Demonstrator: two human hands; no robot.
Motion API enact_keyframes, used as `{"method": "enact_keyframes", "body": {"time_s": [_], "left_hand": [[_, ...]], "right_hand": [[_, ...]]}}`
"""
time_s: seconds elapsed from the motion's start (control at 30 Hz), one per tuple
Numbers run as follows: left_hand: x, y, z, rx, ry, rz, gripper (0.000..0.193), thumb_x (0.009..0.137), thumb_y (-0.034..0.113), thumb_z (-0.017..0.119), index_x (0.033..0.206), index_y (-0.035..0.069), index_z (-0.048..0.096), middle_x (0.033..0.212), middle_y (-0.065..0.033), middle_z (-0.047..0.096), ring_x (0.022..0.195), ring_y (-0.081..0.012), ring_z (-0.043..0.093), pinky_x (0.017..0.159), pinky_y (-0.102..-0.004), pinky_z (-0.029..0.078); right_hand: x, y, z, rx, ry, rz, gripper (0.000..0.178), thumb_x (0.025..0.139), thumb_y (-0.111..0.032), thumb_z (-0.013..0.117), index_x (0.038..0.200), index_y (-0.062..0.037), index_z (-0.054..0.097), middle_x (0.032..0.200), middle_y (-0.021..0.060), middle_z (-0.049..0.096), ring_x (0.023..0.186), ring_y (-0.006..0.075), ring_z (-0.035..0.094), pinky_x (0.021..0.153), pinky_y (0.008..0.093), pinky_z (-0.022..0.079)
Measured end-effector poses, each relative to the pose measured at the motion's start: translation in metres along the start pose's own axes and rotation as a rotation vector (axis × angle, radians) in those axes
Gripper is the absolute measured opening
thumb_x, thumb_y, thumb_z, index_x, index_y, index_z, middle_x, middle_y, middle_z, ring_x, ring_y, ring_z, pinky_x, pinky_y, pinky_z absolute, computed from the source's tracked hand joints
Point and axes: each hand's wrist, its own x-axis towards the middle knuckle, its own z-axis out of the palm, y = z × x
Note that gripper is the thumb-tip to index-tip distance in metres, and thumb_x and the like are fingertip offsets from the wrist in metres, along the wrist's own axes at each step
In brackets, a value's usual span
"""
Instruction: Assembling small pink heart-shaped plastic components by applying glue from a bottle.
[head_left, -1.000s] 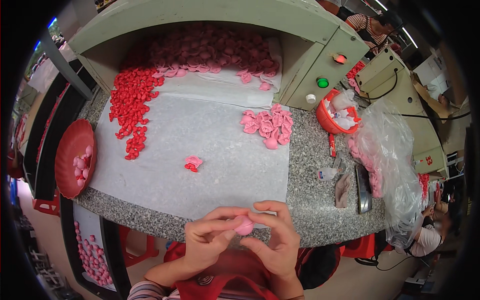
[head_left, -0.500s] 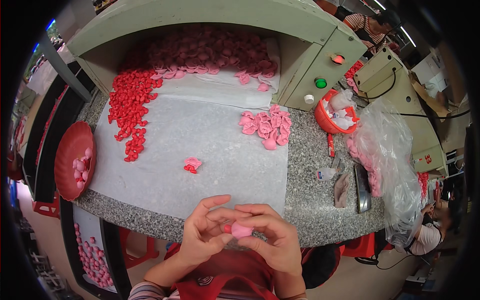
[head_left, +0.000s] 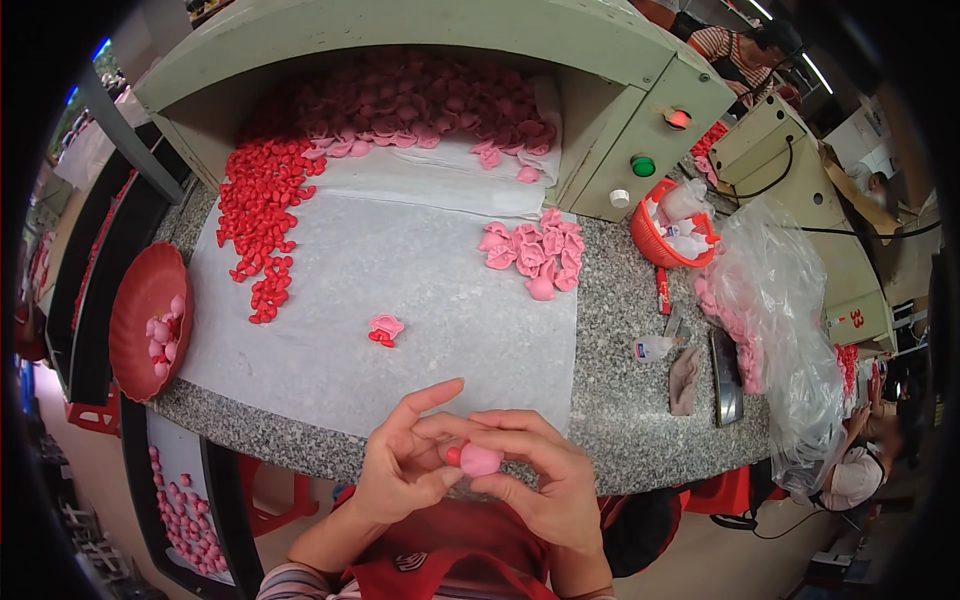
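Both hands lowered toward body: pink piece [head_left: 480, 460] with red cap pinched between left hand [head_left: 400, 470] and right hand [head_left: 545, 475]; joining seemingly underway.

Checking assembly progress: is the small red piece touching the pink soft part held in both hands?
Touching. The head view shows the small red piece pressed against the pink soft part, no gap.

The white sheet [head_left: 400, 270] on the tabletop [head_left: 620, 400] lies mostly bare ahead, with only one small pink piece [head_left: 385, 328] mid-sheet. Red pieces [head_left: 262, 215] crowd its left edge, a pink cluster [head_left: 535, 252] its right. A red basket [head_left: 672, 225] and clear bag [head_left: 775, 320] block the right side.
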Motion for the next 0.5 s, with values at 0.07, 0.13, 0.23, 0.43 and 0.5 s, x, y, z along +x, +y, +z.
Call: {"method": "enact_keyframes", "body": {"time_s": [0.07,0.13,0.23,0.43,0.5], "left_hand": [[0.0011,0.001,0.0003,-0.002,-0.011,0.0,0.07,0.074,-0.007,0.057,0.133,-0.006,0.02,0.109,-0.0235,0.054,0.106,-0.0264,0.053,0.091,-0.0352,0.042],[0.0023,0.0026,0.0036,-0.005,-0.008,-0.022,0.071,0.074,-0.007,0.057,0.134,-0.006,0.019,0.109,-0.0236,0.054,0.106,-0.0265,0.053,0.091,-0.0351,0.042],[0.002,0.0018,0.0008,0.028,-0.02,-0.027,0.07,0.074,-0.008,0.056,0.134,-0.006,0.019,0.11,-0.0238,0.054,0.108,-0.0273,0.052,0.092,-0.0357,0.041],[0.001,0.0033,0.0014,0.018,0.012,-0.071,0.07,0.074,-0.009,0.054,0.134,-0.006,0.018,0.11,-0.0245,0.054,0.108,-0.029,0.052,0.093,-0.0372,0.041],[0.0007,0.0029,0.0009,0.025,0.003,-0.05,0.068,0.074,-0.01,0.054,0.133,-0.006,0.021,0.11,-0.0246,0.053,0.109,-0.0295,0.052,0.093,-0.0374,0.041]], "right_hand": [[0.002,-0.0027,-0.0017,-0.089,-0.014,-0.055,0.031,0.067,0.002,0.07,0.098,-0.0029,0.063,0.109,0.0116,0.057,0.098,0.021,0.058,0.081,0.0293,0.048],[0.0019,-0.003,-0.0021,-0.18,-0.025,-0.109,0.033,0.065,0.002,0.071,0.097,-0.0019,0.064,0.108,0.0126,0.058,0.098,0.0221,0.058,0.082,0.0297,0.047],[0.0007,-0.0002,-0.001,-0.163,0.012,-0.105,0.031,0.063,0.001,0.072,0.094,-0.0031,0.065,0.105,0.0118,0.06,0.097,0.0226,0.059,0.082,0.0301,0.047],[0.0007,0.003,0.0022,-0.202,0.037,-0.155,0.027,0.068,0.0,0.07,0.094,-0.0042,0.063,0.105,0.0099,0.058,0.092,0.022,0.061,0.075,0.0291,0.051],[0.001,0.0043,0.0042,-0.221,0.042,-0.19,0.027,0.068,0.0,0.07,0.094,-0.004,0.063,0.104,0.0103,0.058,0.091,0.0221,0.061,0.075,0.0291,0.051]]}}
